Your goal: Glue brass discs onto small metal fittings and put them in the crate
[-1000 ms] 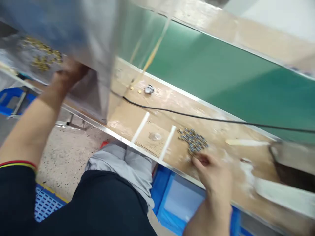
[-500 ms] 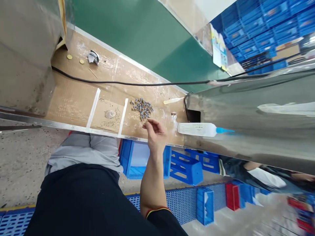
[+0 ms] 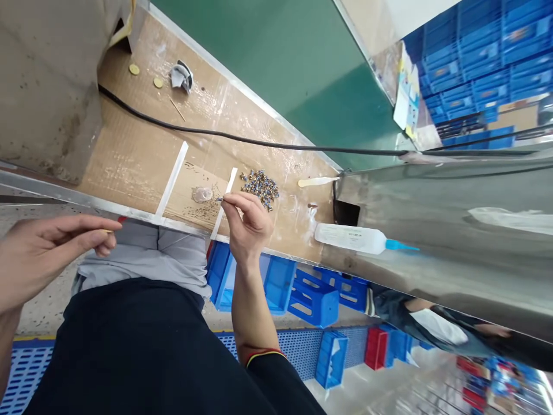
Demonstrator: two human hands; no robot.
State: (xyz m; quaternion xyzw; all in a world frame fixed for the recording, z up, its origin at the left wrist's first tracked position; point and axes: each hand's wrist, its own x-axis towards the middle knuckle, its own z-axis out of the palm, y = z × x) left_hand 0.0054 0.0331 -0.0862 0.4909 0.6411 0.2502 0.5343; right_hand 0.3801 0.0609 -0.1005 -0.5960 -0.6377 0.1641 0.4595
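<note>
My right hand (image 3: 249,227) pinches a small dark bluish metal piece (image 3: 220,199) between thumb and forefinger, above the white tape strip on the bench. Beside its fingers lies a pile of small brass-and-blue metal parts (image 3: 261,187). Left of the fingertips, a small clear dish (image 3: 202,195) rests on cardboard among scattered tiny dark bits (image 3: 196,211). Off the bench's front edge at far left, my left hand (image 3: 64,248) is closed in a pinch. A thin yellowish tip (image 3: 107,231) shows at its fingers; its kind cannot be made out.
A black cable (image 3: 242,140) crosses the cardboard-covered bench. A white bottle with a blue nozzle (image 3: 351,238) lies at right, near a flat pale stick (image 3: 317,181). Two yellow discs (image 3: 134,70) and a thin wooden stick (image 3: 177,109) lie at back left. Blue crates (image 3: 315,297) stand below.
My right hand has moved left from the front of the pile to beside the clear dish, with a small metal piece in its fingers. My left hand has come into view.
</note>
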